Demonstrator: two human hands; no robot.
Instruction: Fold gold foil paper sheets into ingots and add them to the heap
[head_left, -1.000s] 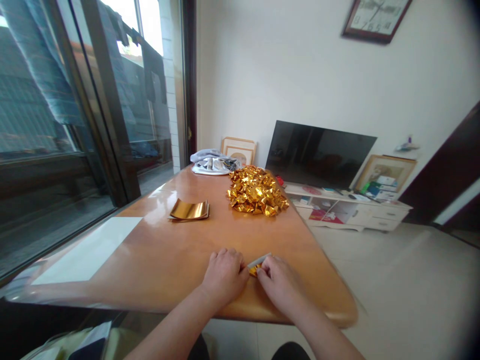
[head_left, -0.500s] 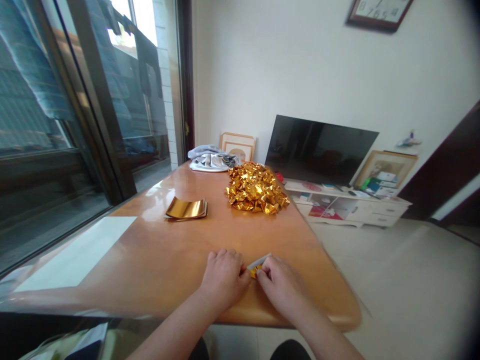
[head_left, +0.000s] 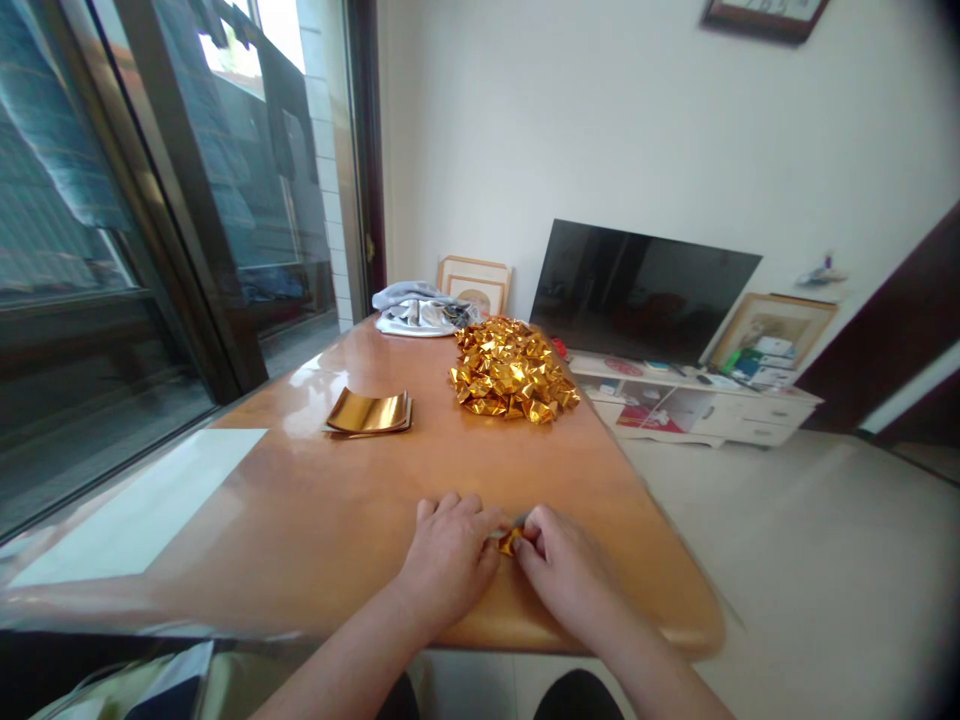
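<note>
A small folded piece of gold foil (head_left: 511, 542) sits on the orange wooden table (head_left: 315, 510), close to its near edge. My left hand (head_left: 450, 558) and my right hand (head_left: 562, 572) press in on it from both sides, and their fingers pinch it. Most of the piece is hidden by my fingers. Farther up the table lies a loose heap of crumpled, folded gold foil pieces (head_left: 514, 372). Left of it, a flat stack of gold foil sheets (head_left: 368, 411) rests on the wood.
A white sheet (head_left: 142, 500) lies on the table's left side, below a glass door (head_left: 150, 200). A bundled grey-white cloth (head_left: 420, 312) sits at the far end. Beyond the right edge stand a dark TV screen (head_left: 641, 290) and a low white cabinet (head_left: 697, 415).
The pale strip that stuck out past my right fingers is now mostly out of sight, folded or covered. The whole view has tilted slightly upward.
</note>
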